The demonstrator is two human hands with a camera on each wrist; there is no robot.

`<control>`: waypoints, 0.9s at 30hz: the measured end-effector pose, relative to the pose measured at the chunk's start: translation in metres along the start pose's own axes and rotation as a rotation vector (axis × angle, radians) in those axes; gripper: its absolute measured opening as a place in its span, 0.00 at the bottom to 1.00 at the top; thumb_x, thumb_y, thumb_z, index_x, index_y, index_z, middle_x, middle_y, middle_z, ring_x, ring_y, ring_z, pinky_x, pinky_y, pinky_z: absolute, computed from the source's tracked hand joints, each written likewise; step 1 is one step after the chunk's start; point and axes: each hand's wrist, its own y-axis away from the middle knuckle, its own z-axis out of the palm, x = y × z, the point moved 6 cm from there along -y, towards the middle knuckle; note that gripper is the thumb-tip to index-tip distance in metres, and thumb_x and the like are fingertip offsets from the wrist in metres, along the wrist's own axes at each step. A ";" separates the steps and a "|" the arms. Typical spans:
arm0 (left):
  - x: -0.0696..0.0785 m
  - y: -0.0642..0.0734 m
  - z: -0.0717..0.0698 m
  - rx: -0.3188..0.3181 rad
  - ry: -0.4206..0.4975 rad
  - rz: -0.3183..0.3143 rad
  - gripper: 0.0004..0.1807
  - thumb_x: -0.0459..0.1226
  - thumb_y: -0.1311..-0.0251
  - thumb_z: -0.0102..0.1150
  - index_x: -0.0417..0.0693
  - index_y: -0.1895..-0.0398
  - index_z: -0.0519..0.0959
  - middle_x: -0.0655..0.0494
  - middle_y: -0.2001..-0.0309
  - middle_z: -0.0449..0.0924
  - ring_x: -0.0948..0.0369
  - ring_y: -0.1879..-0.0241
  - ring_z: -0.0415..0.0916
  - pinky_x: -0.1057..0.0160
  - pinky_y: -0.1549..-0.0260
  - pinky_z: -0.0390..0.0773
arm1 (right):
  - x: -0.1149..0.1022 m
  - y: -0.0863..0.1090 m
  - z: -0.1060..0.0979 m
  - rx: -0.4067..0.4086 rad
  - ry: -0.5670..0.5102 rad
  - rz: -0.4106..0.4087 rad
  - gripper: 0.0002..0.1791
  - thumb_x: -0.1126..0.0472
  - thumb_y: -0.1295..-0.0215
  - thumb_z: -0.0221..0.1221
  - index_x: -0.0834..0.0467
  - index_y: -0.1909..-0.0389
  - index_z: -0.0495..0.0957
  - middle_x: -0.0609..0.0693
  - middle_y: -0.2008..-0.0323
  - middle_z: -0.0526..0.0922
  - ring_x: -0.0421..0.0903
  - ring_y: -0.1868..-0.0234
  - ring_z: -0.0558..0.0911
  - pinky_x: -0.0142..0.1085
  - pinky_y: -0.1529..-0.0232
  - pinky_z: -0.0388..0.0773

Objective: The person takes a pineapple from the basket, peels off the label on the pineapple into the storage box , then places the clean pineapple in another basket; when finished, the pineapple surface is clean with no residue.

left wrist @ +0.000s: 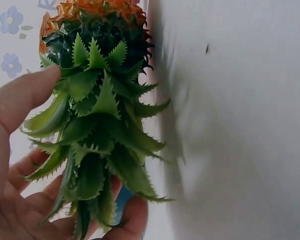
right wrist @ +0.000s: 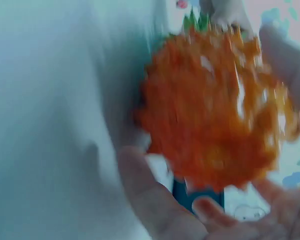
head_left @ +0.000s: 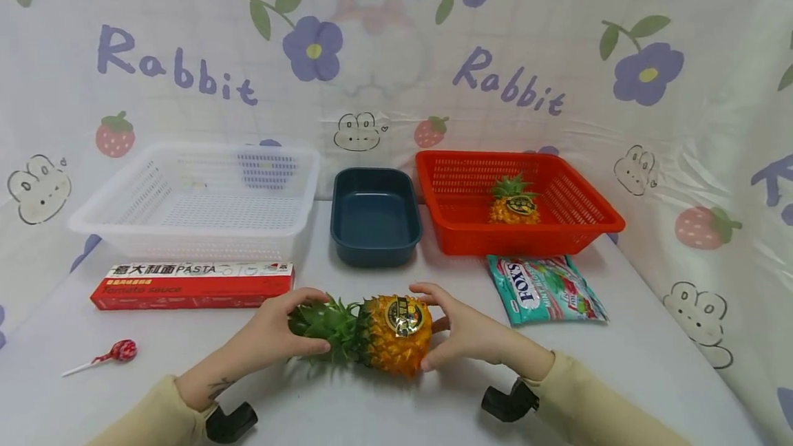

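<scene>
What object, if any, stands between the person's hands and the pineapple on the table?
Nothing visible does: the left hand is at the leafy crown of the pineapple, the right hand at its opposite end.

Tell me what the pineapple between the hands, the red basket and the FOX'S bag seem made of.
Pineapple: probably glossy moulded plastic, given the hard highlights on its spikes; real fruit isn't ruled out.
Red basket: likely smooth plastic, by its evenly slotted walls.
FOX'S bag: seemingly shiny, thin plastic film, printed and wrinkled.
</scene>
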 end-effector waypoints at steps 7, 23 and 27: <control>-0.001 0.000 -0.001 0.082 0.007 -0.003 0.26 0.42 0.60 0.74 0.53 0.53 0.76 0.58 0.56 0.79 0.61 0.59 0.75 0.64 0.61 0.76 | 0.004 -0.008 0.006 0.058 -0.159 -0.036 0.46 0.68 0.57 0.70 0.57 0.35 0.57 0.64 0.44 0.62 0.54 0.55 0.76 0.41 0.58 0.79; -0.012 -0.041 -0.005 0.192 -0.001 -0.087 0.25 0.36 0.58 0.72 0.50 0.53 0.76 0.52 0.55 0.78 0.58 0.59 0.74 0.61 0.60 0.76 | 0.013 -0.042 -0.035 0.125 -0.197 0.006 0.48 0.75 0.55 0.65 0.51 0.32 0.55 0.62 0.38 0.59 0.55 0.52 0.75 0.41 0.60 0.80; -0.012 -0.049 -0.005 0.193 0.010 -0.090 0.26 0.36 0.58 0.72 0.48 0.52 0.76 0.51 0.55 0.78 0.58 0.61 0.74 0.62 0.62 0.76 | 0.013 -0.047 -0.042 0.130 -0.201 0.017 0.48 0.76 0.55 0.64 0.52 0.32 0.54 0.63 0.37 0.58 0.56 0.53 0.75 0.40 0.62 0.80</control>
